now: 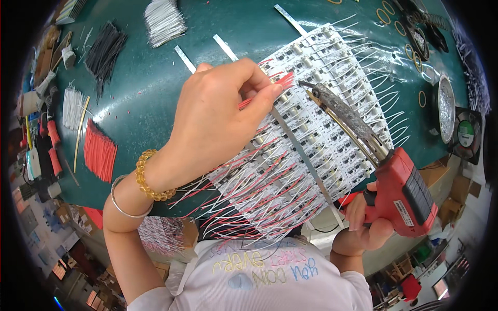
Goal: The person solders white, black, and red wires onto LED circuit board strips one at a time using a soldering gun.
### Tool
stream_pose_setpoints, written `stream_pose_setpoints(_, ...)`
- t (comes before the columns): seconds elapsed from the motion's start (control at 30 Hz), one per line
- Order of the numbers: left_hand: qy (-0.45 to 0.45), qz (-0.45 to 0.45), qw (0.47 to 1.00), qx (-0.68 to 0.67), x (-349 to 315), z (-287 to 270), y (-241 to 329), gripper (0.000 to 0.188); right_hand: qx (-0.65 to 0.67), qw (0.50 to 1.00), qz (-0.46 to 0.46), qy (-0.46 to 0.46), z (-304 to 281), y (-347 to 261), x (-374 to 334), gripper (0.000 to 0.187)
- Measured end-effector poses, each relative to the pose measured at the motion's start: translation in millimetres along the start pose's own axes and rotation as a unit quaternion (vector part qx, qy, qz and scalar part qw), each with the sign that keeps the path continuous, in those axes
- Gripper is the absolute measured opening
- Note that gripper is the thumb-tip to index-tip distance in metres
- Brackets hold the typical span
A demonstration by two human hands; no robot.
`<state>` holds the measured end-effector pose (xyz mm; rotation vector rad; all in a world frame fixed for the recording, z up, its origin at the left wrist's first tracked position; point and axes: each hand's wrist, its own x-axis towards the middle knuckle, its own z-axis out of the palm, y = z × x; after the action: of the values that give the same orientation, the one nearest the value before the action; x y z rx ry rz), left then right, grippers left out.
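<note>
My left hand (223,101) pinches a small bunch of red wires (284,81) over a white circuit board panel (332,49). The wire ends point right, close to the tip of a red soldering gun (402,194). My right hand (365,220) is wrapped round the gun's handle. Its dark metal barrel (345,111) reaches up and left across the panel. Rows of small parts cover the panel. White wires (397,116) stick out along its right side, and many red and white wires (259,192) hang off its lower left. A metal strip (301,147) lies across the panel.
Left on the green table (145,83) lie bundles of red wires (100,151), black wires (105,52) and white wires (164,22). At right stand a round metal dish (446,109) and a small black fan (467,135). Rubber bands (383,16) lie at the upper right.
</note>
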<state>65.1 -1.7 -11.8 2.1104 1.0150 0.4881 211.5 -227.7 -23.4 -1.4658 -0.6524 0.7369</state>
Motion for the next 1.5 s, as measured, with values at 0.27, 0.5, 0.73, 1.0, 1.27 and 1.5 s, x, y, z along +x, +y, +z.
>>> stream_pose_setpoints(0.27, 0.029, 0.056, 0.998, 0.023, 0.8, 4.4, -5.5, 0.013, 0.007, 0.999, -0.013, -0.035, -5.1, 1.8, 3.3, 0.067)
stream_pose_setpoints(0.5, 0.044, 0.076, 0.995, 0.037, 1.2, 6.0, -5.7, 0.014, -0.011, 0.999, -0.012, -0.035, -3.0, -3.3, 4.5, 0.070)
stream_pose_setpoints(0.73, 0.042, 0.080, 0.995, 0.051, 0.9, 5.9, -3.0, 0.014, -0.005, 1.000, -0.017, -0.005, 0.1, -3.8, 3.3, 0.078)
stream_pose_setpoints(1.0, 0.157, 0.215, 0.956, 0.126, -0.2, -2.4, -2.4, 0.008, 0.005, 1.000, -0.016, 0.000, -2.1, -5.1, 1.9, 0.077)
stream_pose_setpoints(1.27, 0.048, 0.120, 0.990, 0.060, -13.2, 4.1, 9.2, 0.007, 0.103, 0.995, 0.006, 0.001, -17.0, -1.9, -7.6, 0.081)
stream_pose_setpoints(1.5, 0.026, 0.102, 0.991, 0.079, -10.5, 14.2, 10.4, 0.007, 0.023, 0.999, -0.034, -0.005, -15.4, 2.1, -11.5, 0.076)
